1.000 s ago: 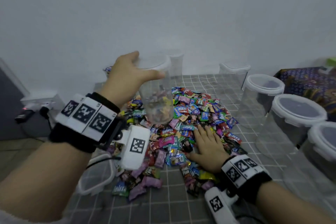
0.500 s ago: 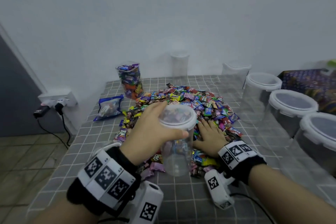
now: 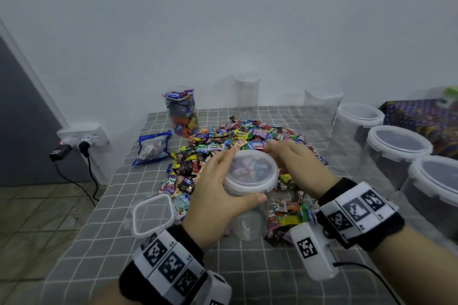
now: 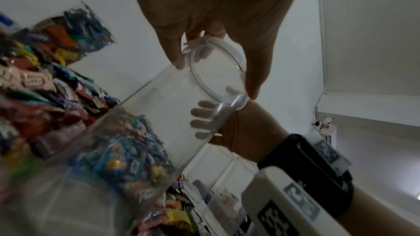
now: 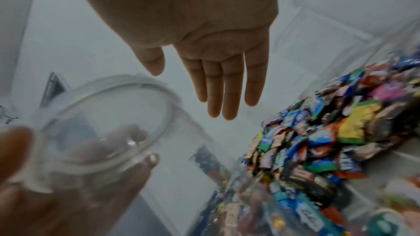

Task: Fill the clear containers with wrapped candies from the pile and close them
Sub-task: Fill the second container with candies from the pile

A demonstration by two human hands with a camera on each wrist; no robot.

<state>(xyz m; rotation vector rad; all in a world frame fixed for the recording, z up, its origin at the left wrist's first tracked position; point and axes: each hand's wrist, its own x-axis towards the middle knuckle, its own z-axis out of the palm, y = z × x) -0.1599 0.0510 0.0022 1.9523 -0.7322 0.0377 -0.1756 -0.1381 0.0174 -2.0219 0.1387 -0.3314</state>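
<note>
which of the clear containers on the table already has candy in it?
The square clear plastic container at the back left, beside the blue snack bag: it is packed with colourful wrapped candies. The lidded tubs on the right and the tall jar at the back show none.

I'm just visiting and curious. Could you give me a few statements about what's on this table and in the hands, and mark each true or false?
1. The left hand grips a round clear container near its rim. True.
2. The right hand is clenched round a handful of sweets. False: its fingers are straight and hold nothing.
3. The held container is full to the brim. False: candies lie only in its lower part; the upper part is bare.
4. A square lid lies loose on the checked cloth, left of the candy pile. True.
5. The filled jar at the back stands to the right of the pile. False: it stands at the back left.
</note>
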